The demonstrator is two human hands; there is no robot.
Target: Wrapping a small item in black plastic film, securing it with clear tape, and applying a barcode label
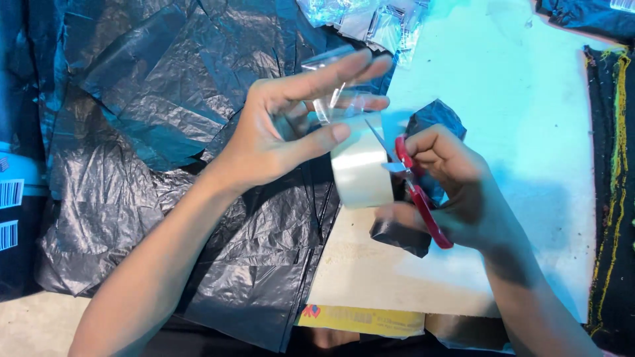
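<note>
While black plastic bags (165,172) lie crumpled and overlapping over the left half of the surface (529,132), the left hand (278,139) hovers above them with its fingers (331,73) spread apart and nearly straight, a strip of clear tape (331,99) stretched behind and between them, touching the fingertips. Just right of the thumb sits the roll of tape (360,168), upright on edge, the thumb tip pressed against its side. It looks light and stiff at the core, best held by the flat sides, whereas the loose strip is thin, limp and sticky and would cling to skin or fold onto itself. Further right, the right hand (456,185) is closed around red-handled scissors (417,192), blades angled up toward the strip beside the roll, with a small black bundle (433,119) tucked behind the knuckles. Clear packets (370,20) lie at the top edge
</note>
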